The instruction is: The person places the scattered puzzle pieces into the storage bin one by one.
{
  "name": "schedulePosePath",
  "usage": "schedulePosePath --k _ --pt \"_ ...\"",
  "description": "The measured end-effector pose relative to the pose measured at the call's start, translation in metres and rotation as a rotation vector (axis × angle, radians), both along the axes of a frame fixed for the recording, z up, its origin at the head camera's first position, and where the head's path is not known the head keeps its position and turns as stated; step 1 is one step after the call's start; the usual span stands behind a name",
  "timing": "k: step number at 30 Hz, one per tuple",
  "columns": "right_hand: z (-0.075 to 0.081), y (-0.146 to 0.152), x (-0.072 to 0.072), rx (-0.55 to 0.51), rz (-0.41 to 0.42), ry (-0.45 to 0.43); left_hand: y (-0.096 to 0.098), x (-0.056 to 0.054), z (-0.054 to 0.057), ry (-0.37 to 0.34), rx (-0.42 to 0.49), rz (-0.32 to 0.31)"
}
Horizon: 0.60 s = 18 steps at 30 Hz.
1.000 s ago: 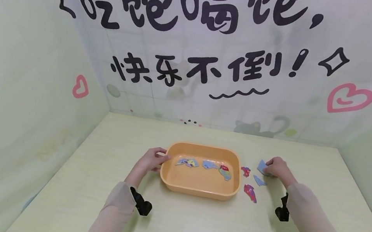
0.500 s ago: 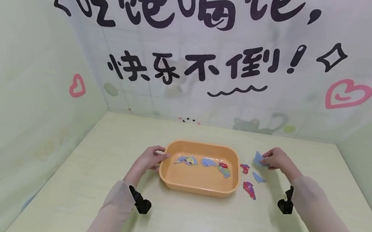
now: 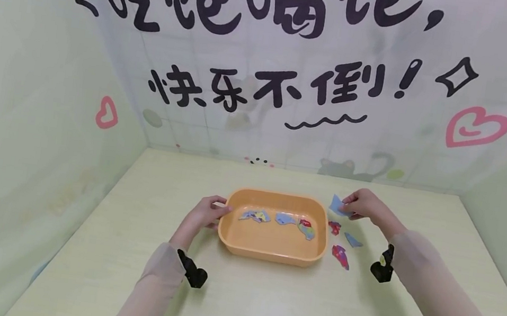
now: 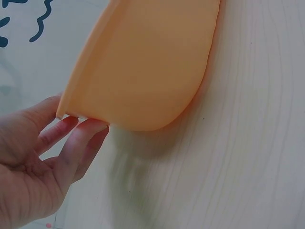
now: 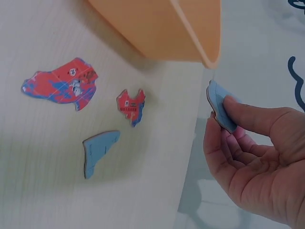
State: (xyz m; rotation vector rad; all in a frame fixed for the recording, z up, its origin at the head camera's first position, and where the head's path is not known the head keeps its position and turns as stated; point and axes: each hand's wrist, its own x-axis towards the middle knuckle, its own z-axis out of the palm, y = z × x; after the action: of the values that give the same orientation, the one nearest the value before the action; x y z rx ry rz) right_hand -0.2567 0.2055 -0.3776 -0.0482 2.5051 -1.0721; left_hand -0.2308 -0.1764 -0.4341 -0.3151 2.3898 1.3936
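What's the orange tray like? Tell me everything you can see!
The orange tray looks like smooth, shiny plastic. It's a long shape with rounded corners, raised walls and a rim. It stands open side up on the pale table. Flat, colourful pieces lie inside. The left hand holds its rim at one short end.

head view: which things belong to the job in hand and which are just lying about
Job, it seems:
orange tray, held by the left hand
blue piece in the right hand
pieces inside the tray
large reddish piece, small reddish piece and loose blue piece beside the tray

Just around:
table
printed backdrop
black wrist devices
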Motion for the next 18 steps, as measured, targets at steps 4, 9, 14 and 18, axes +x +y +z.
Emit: schedulePosePath --k 4,9,14,18 --pt "0.003 -0.015 -0.001 0.003 0.013 -0.007 0.0 0.0 0.001 -0.004 0.006 0.0" --pt "0.005 -0.031 -0.002 -0.001 0.029 -0.007 0.0 0.001 0.003 -0.002 0.01 -0.003" --pt "0.002 -0.047 -0.004 0.009 0.049 -0.002 0.001 0.001 0.003 0.006 0.009 -0.004" --pt "-0.001 -0.062 -0.004 0.015 0.077 -0.001 0.001 0.002 0.002 0.009 0.008 -0.002"
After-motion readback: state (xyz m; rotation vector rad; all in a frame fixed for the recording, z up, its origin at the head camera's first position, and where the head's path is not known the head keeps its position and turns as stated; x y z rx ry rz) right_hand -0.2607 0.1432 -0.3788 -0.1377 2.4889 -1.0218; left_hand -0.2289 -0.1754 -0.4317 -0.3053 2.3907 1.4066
